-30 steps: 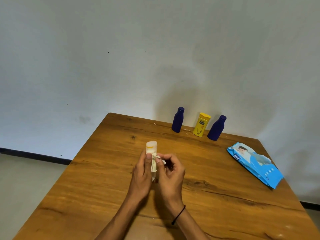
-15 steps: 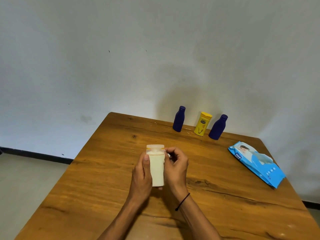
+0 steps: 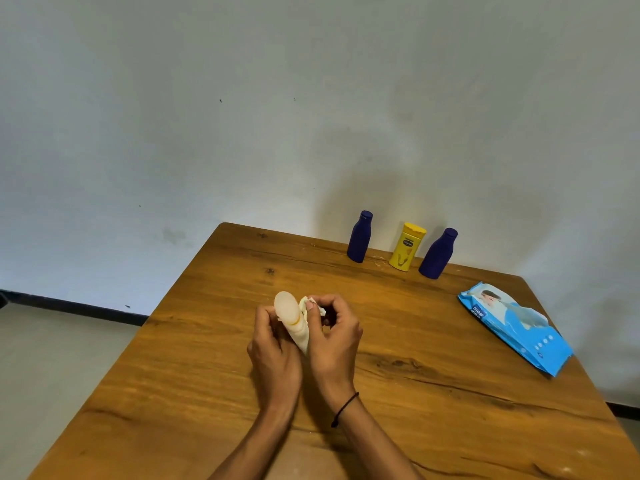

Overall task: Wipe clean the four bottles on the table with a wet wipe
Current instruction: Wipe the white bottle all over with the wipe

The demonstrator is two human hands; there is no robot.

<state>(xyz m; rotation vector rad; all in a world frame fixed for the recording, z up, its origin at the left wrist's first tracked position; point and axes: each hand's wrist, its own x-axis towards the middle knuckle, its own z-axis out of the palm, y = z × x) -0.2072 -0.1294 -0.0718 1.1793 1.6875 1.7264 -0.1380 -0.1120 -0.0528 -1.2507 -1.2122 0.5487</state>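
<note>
In the head view, above the wooden worktop [image 3: 214, 341], the left hand [image 3: 273, 358] grips a cream plastic bottle [image 3: 294, 322] tilted leftward, while the right hand [image 3: 332, 341] pinches a crumpled white wet wipe [image 3: 311, 304] against it. Two dark blue bottles [image 3: 360, 237] [image 3: 438, 254] flank a yellow bottle [image 3: 406, 247] at the far edge, upright. A blue wipes packet [image 3: 516, 327] lies well apart on the right.

Cream bottle [image 3: 292, 318] tilted, cap leftward, crumpled wet wipe [image 3: 309, 304] against its neck; two blue bottles [image 3: 360, 236] [image 3: 438, 253] flank the yellow bottle [image 3: 407, 246] upright at the far edge.
</note>
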